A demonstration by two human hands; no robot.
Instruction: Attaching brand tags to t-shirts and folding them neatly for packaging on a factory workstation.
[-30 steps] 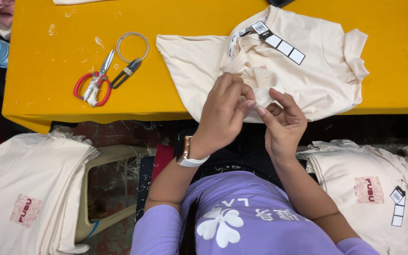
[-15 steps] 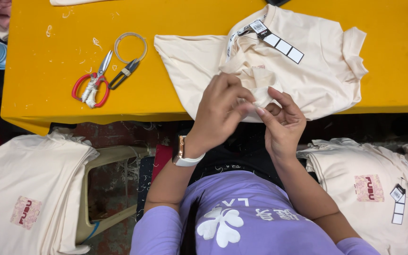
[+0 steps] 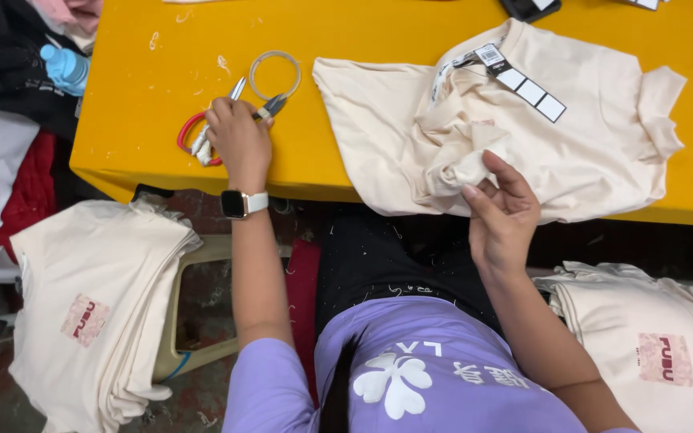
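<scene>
Over on the far left, around 9 o'clock, there's a light blue water bottle point(image 3: 64, 69) sitting on a heap of dark clothes, and down at 7 o'clock a stack of folded cream shirts point(image 3: 94, 309) piled on a plastic stool point(image 3: 194, 321), top one showing a small pink square print.

The left hand point(image 3: 238, 136) is stretched out to about 11 o'clock on the yellow table point(image 3: 378, 36). Its fingers are curled down and bunched together over the red-handled scissors point(image 3: 196, 138), covering most of them; one metal tip pokes out past the knuckles. Can't really tell if it's actually gripping them or just resting on top. A smartwatch point(image 3: 241, 204) with a white strap is on that wrist. Just beside the hand, at its 1 o'clock, lies a clear plastic loop point(image 3: 275, 74) with a small dark clip on it.

The cream shirt point(image 3: 515, 136) lies crumpled on the table from 12 to 2 o'clock, hanging a bit over the near edge, with a strip of white hang tags point(image 3: 523, 80) up by the collar.

The right hand point(image 3: 503, 212) is at the near table edge, palm turned up, fingers loosely spread, thumb and fingertips touching a bunched-up fold of that shirt.

At 4 o'clock, another pile of cream shirts point(image 3: 651, 345) with tags.
</scene>
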